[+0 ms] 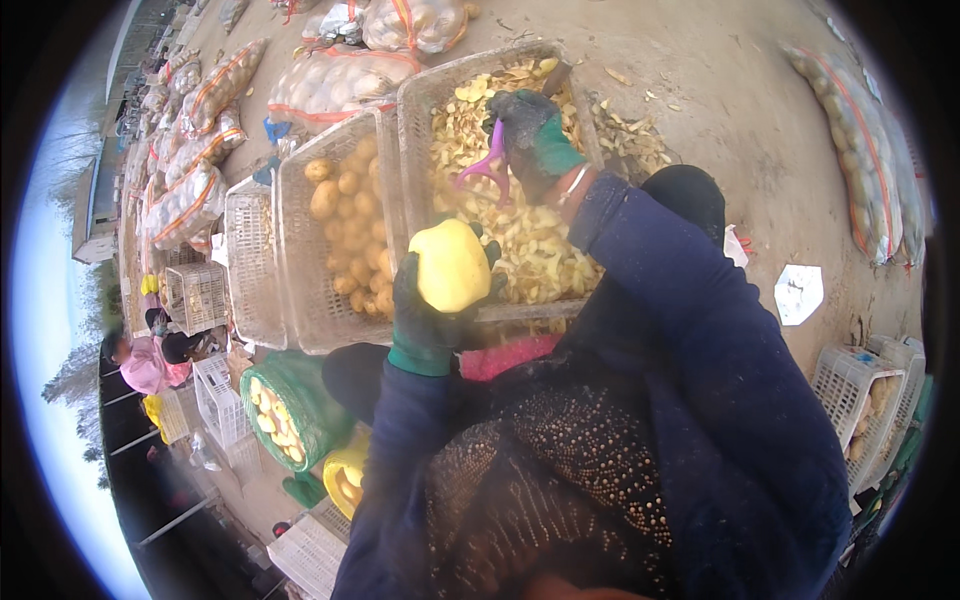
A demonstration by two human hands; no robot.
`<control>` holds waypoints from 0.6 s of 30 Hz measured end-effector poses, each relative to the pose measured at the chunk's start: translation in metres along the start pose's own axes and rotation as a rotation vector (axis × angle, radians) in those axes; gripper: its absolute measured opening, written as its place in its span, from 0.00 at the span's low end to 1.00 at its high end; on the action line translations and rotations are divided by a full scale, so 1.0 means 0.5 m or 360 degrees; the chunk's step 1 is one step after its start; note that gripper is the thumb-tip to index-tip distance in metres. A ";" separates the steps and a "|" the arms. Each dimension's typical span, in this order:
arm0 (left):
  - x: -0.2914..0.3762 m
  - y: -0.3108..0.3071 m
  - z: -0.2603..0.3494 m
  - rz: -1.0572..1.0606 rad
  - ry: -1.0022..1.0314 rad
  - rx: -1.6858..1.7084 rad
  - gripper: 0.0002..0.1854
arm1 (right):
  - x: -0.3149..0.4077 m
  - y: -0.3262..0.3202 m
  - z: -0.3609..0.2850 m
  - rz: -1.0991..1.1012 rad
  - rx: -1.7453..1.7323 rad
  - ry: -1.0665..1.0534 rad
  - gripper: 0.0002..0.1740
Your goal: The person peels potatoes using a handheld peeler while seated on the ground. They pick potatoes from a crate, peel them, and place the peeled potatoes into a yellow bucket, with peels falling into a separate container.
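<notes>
A large, mostly peeled potato (451,266) rests in my gloved left hand (431,330), its bare yellow flesh turned up. My right hand (529,135), also in a green and dark glove, grips a purple Y-shaped peeler (491,169) a little beyond the potato, apart from it. Both hands are over or beside a plastic crate (415,112) heaped with potato peelings (540,247). Left of that crate stands another crate (300,247) holding unpeeled potatoes (352,217).
Mesh sacks of potatoes (337,82) lie beyond the crates. At my left are a green mesh bag (322,405) of peeled potatoes and a yellow container (345,476). Peelings (630,135) litter the ground. A person in pink (150,364) sits farther left; stacked crates (855,390) stand right.
</notes>
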State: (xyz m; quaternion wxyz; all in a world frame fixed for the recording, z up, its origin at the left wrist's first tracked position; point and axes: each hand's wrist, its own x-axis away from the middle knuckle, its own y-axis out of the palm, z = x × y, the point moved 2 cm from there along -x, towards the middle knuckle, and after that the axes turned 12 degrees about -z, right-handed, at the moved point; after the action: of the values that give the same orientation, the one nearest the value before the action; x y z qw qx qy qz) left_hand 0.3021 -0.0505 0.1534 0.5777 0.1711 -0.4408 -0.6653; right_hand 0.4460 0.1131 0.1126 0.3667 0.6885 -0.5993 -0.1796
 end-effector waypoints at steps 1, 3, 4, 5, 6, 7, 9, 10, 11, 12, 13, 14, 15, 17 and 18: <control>-0.005 0.007 0.000 -0.0036 -0.0050 0.0116 0.37 | 0.012 0.003 -0.002 -0.0132 -0.0227 -0.0127 0.06; 0.000 -0.013 -0.013 0.0091 -0.0072 0.0145 0.38 | 0.025 0.012 0.016 -0.0331 -0.0165 -0.0102 0.08; -0.002 -0.017 -0.017 0.0045 -0.0137 0.0120 0.40 | 0.031 0.015 0.027 -0.0426 -0.0122 -0.0096 0.11; 0.000 -0.019 -0.021 -0.0002 -0.0202 0.0095 0.42 | -0.001 -0.005 0.061 -0.0464 0.0240 -0.0090 0.12; 0.002 -0.017 -0.018 -0.0039 -0.0247 0.0064 0.44 | -0.012 0.000 0.051 -0.0184 0.0261 -0.0053 0.10; -0.002 -0.012 -0.014 -0.0050 -0.0208 0.0050 0.44 | -0.020 0.002 0.039 0.0107 0.0269 -0.0015 0.10; -0.008 0.000 -0.006 -0.0074 -0.0119 0.0028 0.44 | -0.028 -0.017 -0.011 0.0117 0.0242 0.0031 0.09; -0.008 -0.004 -0.005 -0.0021 -0.0041 0.0075 0.43 | -0.009 -0.020 -0.011 -0.0086 -0.0081 -0.0008 0.07; -0.008 -0.003 -0.005 0.0033 -0.0018 0.0118 0.42 | 0.006 -0.018 -0.014 -0.0291 -0.0402 -0.0011 0.08; -0.016 0.003 -0.006 0.0078 -0.0021 0.0163 0.40 | 0.028 0.008 -0.015 -0.0395 -0.0498 -0.0159 0.09; -0.020 0.007 -0.009 0.0134 -0.0019 0.0209 0.38 | 0.044 0.030 -0.007 -0.0502 -0.0596 -0.0297 0.10; -0.027 0.014 -0.009 0.0208 0.0017 0.0082 0.36 | 0.051 0.041 0.013 -0.0708 -0.0344 -0.0208 0.10; -0.025 0.012 -0.010 0.0119 -0.0018 0.0125 0.35 | 0.074 0.062 0.007 -0.0573 0.0457 -0.0330 0.09; -0.016 0.000 -0.011 -0.0059 -0.0090 0.0210 0.35 | 0.026 0.017 0.035 -0.0400 0.0057 -0.0158 0.07; -0.001 -0.013 -0.011 0.0130 0.0018 -0.0145 0.36 | -0.002 0.015 0.020 -0.0024 0.0359 -0.0243 0.06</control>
State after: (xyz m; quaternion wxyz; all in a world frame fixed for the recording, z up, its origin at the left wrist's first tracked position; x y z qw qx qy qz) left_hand 0.3023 -0.0523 0.1453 0.6141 0.1303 -0.4135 -0.6595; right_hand 0.4336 0.1113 0.1109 0.2390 0.7142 -0.6368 -0.1656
